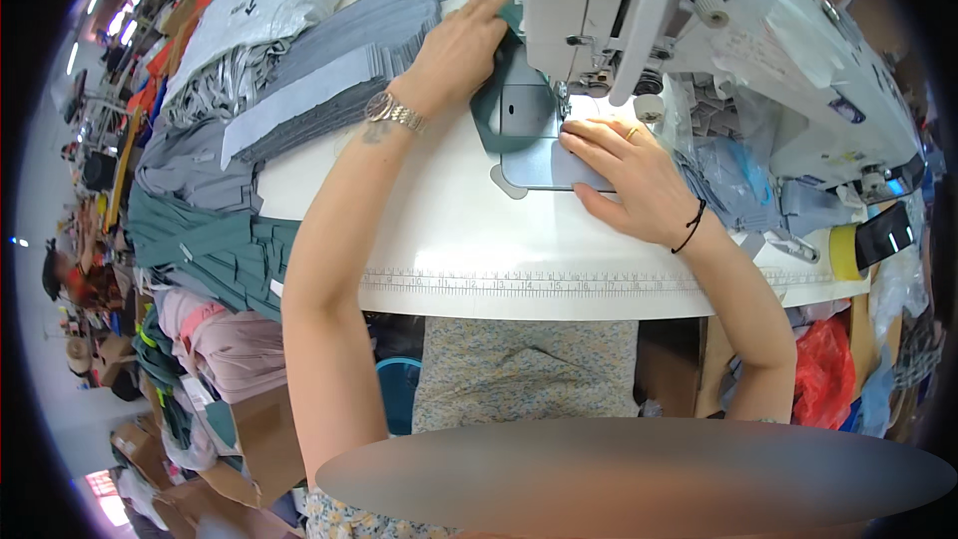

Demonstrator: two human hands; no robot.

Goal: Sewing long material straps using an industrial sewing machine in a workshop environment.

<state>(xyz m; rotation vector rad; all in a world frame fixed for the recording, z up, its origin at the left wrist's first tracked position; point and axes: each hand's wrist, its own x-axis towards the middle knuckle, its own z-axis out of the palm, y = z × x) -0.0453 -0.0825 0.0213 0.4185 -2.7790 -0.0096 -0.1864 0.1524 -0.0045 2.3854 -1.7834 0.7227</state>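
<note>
A dark green fabric piece [487,105] lies curved around the needle area of a white sewing machine [569,10], its far end running back along the table. My left hand [454,55], with a metal watch on the wrist, is at the fabric's far left edge, fingers together and closed on it; the thumb is mostly hidden. My right hand [639,180] lies palm down on the metal bed plate [549,168], fingers stretched toward the presser foot [564,100] and thumb apart. Its fingertips rest just to the right of the fabric, below the lit needle.
Stacked grey fabric pieces [309,105] and a white plastic bag [269,10] fill the table's left side. Green cloth [215,250] hangs over the left edge. A printed ruler [529,282] runs along the front. Wrapped pieces [733,180] and a yellow tape roll [846,252] are at right.
</note>
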